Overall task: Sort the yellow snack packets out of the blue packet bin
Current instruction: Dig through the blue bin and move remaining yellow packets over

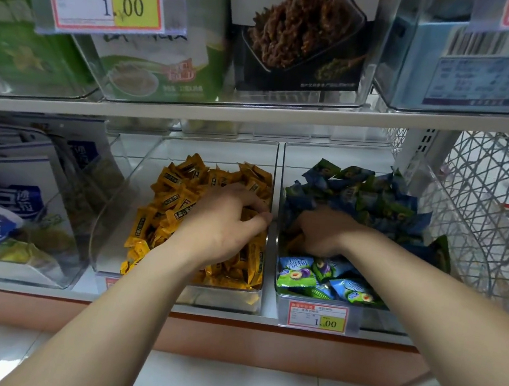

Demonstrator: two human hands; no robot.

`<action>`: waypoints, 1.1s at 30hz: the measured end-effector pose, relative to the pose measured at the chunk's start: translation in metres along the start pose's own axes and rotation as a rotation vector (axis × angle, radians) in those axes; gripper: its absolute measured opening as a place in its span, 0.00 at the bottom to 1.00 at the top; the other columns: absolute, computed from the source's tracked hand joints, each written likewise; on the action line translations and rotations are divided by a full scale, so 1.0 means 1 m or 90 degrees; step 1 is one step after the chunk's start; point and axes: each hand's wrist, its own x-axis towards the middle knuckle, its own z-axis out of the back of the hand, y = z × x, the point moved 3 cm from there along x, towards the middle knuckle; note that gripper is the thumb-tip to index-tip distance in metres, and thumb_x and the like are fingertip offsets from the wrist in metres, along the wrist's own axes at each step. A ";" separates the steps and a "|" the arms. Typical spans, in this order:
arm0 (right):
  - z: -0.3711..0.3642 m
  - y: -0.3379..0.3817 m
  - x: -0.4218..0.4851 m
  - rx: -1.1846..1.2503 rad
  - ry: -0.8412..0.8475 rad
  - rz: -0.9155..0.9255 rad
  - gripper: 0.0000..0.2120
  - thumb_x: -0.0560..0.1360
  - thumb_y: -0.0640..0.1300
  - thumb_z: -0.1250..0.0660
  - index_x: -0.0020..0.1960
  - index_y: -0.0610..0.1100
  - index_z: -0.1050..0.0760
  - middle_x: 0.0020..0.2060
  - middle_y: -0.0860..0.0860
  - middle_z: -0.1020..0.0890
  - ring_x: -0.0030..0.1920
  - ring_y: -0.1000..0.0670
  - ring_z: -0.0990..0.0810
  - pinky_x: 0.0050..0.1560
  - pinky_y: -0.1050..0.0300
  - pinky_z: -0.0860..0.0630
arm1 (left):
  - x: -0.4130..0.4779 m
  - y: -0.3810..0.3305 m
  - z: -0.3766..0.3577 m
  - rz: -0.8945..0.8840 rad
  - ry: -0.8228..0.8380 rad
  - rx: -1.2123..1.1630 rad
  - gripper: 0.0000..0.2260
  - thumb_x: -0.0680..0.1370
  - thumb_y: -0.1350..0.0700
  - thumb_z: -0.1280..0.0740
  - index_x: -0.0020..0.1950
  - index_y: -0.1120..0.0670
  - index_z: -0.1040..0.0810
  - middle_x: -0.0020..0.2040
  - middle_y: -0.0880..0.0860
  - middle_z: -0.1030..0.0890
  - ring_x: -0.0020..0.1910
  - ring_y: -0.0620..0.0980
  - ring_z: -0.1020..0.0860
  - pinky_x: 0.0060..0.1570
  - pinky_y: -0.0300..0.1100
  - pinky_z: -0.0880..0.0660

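Two clear bins stand side by side on the lower shelf. The left bin (pixel 138 184) is heaped with yellow snack packets (pixel 178 195). The right bin (pixel 375 319) holds blue and green packets (pixel 360 193). My left hand (pixel 223 221) lies palm down on the yellow heap, with fingers and thumb curled around yellow packets near the divider. My right hand (pixel 322 231) is dug into the blue packets, its fingertips hidden. A yellow packet (pixel 293 241) shows at its thumb side, in its grip.
A white shelf board (pixel 257 115) with more clear bins hangs close above. A bin of blue-and-white bags (pixel 2 208) sits at the left. A white wire lattice panel (pixel 488 197) closes the right side. Price tags (pixel 317 317) hang on the bin fronts.
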 end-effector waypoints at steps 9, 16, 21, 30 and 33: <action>-0.003 -0.002 0.008 -0.039 -0.030 0.006 0.17 0.74 0.56 0.31 0.61 0.56 0.20 0.52 0.48 0.16 0.52 0.45 0.19 0.49 0.51 0.20 | -0.001 0.001 0.003 0.000 0.025 -0.008 0.10 0.79 0.47 0.34 0.57 0.47 0.18 0.56 0.47 0.21 0.56 0.46 0.24 0.56 0.45 0.27; -0.006 -0.009 0.009 0.015 -0.040 0.010 0.13 0.75 0.51 0.31 0.59 0.55 0.19 0.52 0.50 0.16 0.51 0.47 0.19 0.43 0.56 0.25 | -0.003 0.002 0.005 0.005 0.028 -0.018 0.10 0.79 0.46 0.34 0.58 0.45 0.18 0.57 0.46 0.21 0.56 0.46 0.25 0.57 0.45 0.27; 0.012 -0.022 -0.003 0.124 -0.151 0.019 0.06 0.77 0.48 0.31 0.49 0.46 0.20 0.42 0.48 0.19 0.45 0.48 0.20 0.46 0.51 0.24 | -0.003 0.005 0.005 0.006 0.029 -0.033 0.10 0.79 0.47 0.33 0.58 0.46 0.18 0.57 0.44 0.21 0.56 0.44 0.25 0.53 0.40 0.29; 0.043 -0.029 -0.041 0.559 -0.309 0.010 0.14 0.77 0.51 0.30 0.51 0.39 0.18 0.36 0.46 0.21 0.36 0.53 0.23 0.36 0.60 0.30 | 0.000 -0.018 0.004 -0.026 -0.159 -0.048 0.18 0.76 0.41 0.33 0.63 0.46 0.22 0.59 0.45 0.20 0.58 0.46 0.24 0.53 0.39 0.27; 0.043 -0.019 -0.050 0.684 -0.307 0.061 0.16 0.79 0.49 0.32 0.52 0.35 0.19 0.37 0.37 0.22 0.39 0.48 0.25 0.42 0.54 0.33 | 0.000 -0.033 -0.007 -0.035 -0.136 -0.038 0.27 0.74 0.35 0.35 0.69 0.45 0.26 0.61 0.46 0.19 0.60 0.48 0.23 0.54 0.42 0.26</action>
